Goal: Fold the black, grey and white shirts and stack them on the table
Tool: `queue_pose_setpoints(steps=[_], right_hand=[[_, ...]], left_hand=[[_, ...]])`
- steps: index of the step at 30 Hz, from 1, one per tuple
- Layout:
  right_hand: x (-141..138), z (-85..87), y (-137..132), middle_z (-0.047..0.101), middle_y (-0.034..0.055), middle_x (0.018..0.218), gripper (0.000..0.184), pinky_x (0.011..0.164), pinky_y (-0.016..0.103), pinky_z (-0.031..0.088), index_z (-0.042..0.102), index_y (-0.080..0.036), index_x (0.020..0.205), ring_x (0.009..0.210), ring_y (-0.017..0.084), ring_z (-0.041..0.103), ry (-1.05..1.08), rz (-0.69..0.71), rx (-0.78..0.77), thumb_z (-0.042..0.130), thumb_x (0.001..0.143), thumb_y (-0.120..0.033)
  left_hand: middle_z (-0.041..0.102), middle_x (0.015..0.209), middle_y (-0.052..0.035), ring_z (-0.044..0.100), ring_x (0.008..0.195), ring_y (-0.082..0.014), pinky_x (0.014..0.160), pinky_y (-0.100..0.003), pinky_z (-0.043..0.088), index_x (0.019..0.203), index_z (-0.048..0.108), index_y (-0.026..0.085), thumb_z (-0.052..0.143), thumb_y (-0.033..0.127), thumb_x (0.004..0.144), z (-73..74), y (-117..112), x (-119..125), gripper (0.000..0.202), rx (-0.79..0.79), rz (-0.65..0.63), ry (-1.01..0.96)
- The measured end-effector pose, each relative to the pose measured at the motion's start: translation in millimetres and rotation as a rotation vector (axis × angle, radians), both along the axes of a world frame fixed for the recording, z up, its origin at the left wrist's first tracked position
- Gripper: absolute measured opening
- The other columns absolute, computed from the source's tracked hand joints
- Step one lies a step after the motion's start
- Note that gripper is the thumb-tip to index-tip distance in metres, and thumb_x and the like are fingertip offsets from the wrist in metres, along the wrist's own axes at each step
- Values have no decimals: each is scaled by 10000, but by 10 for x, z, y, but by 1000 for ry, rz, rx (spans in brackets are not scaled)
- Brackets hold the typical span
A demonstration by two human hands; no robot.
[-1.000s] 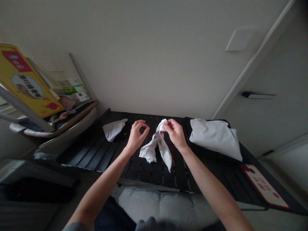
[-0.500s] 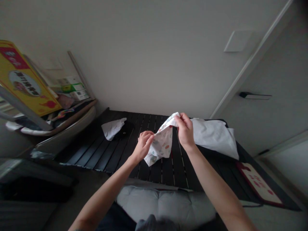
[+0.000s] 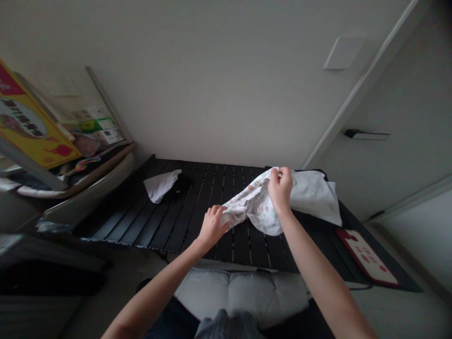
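Observation:
A white cloth with small coloured prints is stretched between my two hands above a black slatted table. My left hand is closed on its lower left end. My right hand pinches the upper right corner, and a loose part of the fabric hangs down between them. Whether the cloth is a garment I cannot tell. Just right of my right hand lies a folded white cloth. Further left on the slats is a small white piece of cloth beside a dark item.
The black slatted table stands against the wall. A red-edged board lies at its right end. At the left are a yellow box and a bin-like container. A grey cushion is in front of me; a door handle is at right.
My hands have moved apart, the right one rightward, and the printed cloth is now drawn out longer between them. The whole view has shifted slightly.

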State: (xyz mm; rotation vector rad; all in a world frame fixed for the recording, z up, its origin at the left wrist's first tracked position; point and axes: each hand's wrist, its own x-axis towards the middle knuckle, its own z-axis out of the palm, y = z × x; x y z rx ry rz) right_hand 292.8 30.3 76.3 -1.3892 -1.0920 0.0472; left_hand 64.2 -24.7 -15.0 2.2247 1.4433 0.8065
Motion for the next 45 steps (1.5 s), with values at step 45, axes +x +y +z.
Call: queue_pose_setpoints(steps=[45], right_hand=[[-353, -1301, 868, 605, -20, 601, 296, 514, 222, 396, 622, -163, 720, 544, 136, 546, -58, 707, -588, 629, 722, -459]], left_hand=[[539, 895, -64, 553, 889, -220, 840, -341, 461, 875, 535, 198, 405, 12, 715, -187, 1100, -1075, 277, 118, 307, 30]])
